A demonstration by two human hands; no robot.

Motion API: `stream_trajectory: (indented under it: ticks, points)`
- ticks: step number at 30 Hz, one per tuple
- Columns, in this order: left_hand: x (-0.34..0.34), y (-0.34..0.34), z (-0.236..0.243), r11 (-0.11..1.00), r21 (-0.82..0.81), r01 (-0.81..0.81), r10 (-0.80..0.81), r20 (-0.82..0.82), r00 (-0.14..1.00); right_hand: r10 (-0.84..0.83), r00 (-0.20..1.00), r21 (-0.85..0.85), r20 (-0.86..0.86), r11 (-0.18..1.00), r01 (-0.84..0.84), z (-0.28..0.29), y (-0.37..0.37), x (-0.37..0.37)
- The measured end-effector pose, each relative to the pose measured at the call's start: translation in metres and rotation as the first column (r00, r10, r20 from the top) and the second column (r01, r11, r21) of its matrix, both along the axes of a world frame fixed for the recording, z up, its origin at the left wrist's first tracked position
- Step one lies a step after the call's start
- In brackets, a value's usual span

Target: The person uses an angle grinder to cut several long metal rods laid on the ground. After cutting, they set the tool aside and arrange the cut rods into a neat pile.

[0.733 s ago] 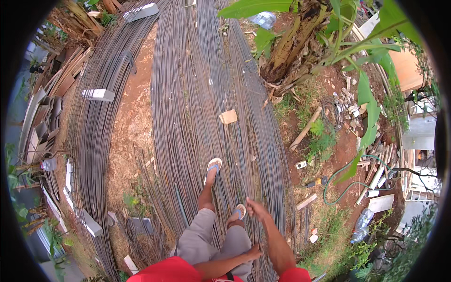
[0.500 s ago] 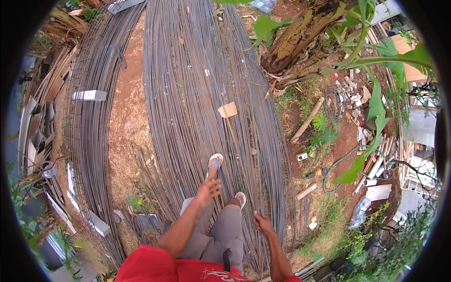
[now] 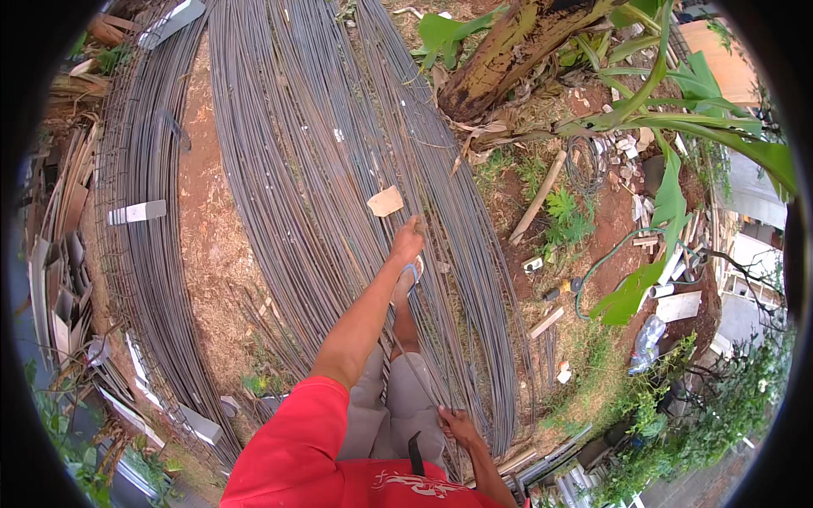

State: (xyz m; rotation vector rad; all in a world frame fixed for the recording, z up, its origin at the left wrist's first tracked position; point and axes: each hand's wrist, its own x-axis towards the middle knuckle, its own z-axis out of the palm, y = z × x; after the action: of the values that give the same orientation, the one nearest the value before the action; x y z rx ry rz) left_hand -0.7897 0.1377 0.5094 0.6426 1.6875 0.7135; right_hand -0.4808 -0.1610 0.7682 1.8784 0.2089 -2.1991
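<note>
Long, thin steel rods (image 3: 288, 161) lie side by side in a broad bed on the ground in front of me. My left hand (image 3: 409, 240) is stretched forward low over them, its fingers closed. Whatever it grips is too small to make out. Just beyond that hand, a tan piece of board (image 3: 385, 201) rests on the rods. Near my right thigh, my right hand (image 3: 457, 426) is closed around a thin steel rod (image 3: 430, 391), which slants up and forward past my knees. My sandalled foot (image 3: 412, 277) stands among the rods, partly hidden by my left forearm.
A second rod bundle (image 3: 152, 279) runs along the left, crossed by a pale block (image 3: 137, 212). A banana trunk (image 3: 500, 59) leans in at upper right. Farther right are a wooden pole (image 3: 539, 197), a green hose (image 3: 584, 292) and a plastic bottle (image 3: 647, 343).
My left hand has reached forward and down toward the rods near the tan board, its fingers now closed. My right hand has drawn back closer to my body. The view has shifted.
</note>
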Motion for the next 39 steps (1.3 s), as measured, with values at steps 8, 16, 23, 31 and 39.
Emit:
stream_trajectory:
  ticks: [8,16,23,31,39]
  points:
    - [-0.013,0.024,0.067,0.971,0.208,-0.117,0.147,-0.136,0.98,-0.009,0.993,0.018,0.122,1.0,0.007,-0.012,0.008,0.015]
    - [-0.155,0.119,0.243,0.578,0.318,-0.752,0.695,0.291,0.657,0.062,0.994,0.131,0.093,0.989,-0.074,-0.061,0.002,0.041]
    - [-0.331,0.03,0.304,0.157,0.536,-0.829,0.972,0.064,0.226,-0.026,0.996,0.161,0.084,0.987,0.012,-0.066,0.01,0.037]
    - [-0.178,0.006,0.076,0.748,-0.324,-0.579,0.663,0.349,0.662,0.021,0.998,0.302,0.052,0.953,-0.036,-0.055,-0.024,0.053]
    - [-0.085,0.121,0.016,0.906,-0.136,-0.4,0.24,0.944,0.224,0.269,0.936,0.31,0.228,0.891,-0.332,-0.003,0.02,0.059]
